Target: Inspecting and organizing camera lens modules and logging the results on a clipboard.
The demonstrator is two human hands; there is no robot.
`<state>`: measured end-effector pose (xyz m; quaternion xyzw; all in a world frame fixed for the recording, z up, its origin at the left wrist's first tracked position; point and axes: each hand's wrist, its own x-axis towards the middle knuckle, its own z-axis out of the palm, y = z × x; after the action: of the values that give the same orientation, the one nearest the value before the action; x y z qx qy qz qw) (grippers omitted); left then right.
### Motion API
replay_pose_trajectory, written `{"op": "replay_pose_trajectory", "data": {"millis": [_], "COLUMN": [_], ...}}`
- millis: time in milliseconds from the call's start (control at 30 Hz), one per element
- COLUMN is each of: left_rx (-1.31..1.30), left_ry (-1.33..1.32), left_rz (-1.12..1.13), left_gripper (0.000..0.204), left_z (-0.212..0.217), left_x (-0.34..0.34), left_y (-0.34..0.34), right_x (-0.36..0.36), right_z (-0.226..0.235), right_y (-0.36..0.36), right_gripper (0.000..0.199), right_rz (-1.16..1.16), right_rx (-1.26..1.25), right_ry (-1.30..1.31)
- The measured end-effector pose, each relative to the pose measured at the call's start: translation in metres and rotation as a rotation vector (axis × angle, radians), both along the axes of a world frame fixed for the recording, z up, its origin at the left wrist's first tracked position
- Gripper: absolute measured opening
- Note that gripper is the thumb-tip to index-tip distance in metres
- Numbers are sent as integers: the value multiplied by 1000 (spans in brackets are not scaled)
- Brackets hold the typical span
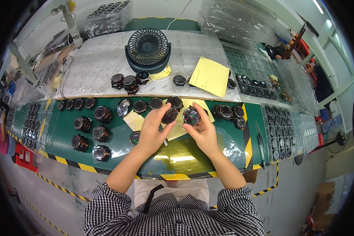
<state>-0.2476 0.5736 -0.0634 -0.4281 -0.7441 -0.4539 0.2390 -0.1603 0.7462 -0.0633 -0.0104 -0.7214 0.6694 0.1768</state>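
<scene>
Pinched by its rim in the right hand [205, 131], a lit round watch body [191, 115] sits above the green mat [63, 135]; the left hand [153, 131] grips a dark round watch body [170, 115] just beside it. Both look small, light, rigid, with scratch-prone glass, so edges seem the safest hold. Stacked watch bodies [91, 133] lie left, a desk fan [148, 49] behind

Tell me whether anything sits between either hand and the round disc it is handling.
Nothing visible does. The left hand already pinches a dark round disc, and the right hand grips a disc with a lit face, fingers directly on both.
</scene>
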Motion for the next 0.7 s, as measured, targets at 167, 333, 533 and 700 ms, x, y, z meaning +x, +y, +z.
{"op": "replay_pose_trajectory", "data": {"millis": [167, 333, 533, 700], "left_rx": [168, 274, 88, -43], "left_ry": [-552, -687, -386, 38], "left_rz": [-165, -226, -89, 17], "left_gripper": [64, 69, 66, 61], "left_z": [-8, -8, 1, 8], "left_x": [6, 7, 7, -2], "left_y": [7, 11, 4, 1], "right_x": [0, 5, 5, 8], "right_z": [3, 4, 7, 8], "right_y": [-2, 2, 1, 4], "right_gripper": [71, 64, 48, 47], "right_rz": [1, 37, -35, -16], "right_rx": [-51, -150, 2, 6], "right_ry": [-7, -16, 120, 52]}}
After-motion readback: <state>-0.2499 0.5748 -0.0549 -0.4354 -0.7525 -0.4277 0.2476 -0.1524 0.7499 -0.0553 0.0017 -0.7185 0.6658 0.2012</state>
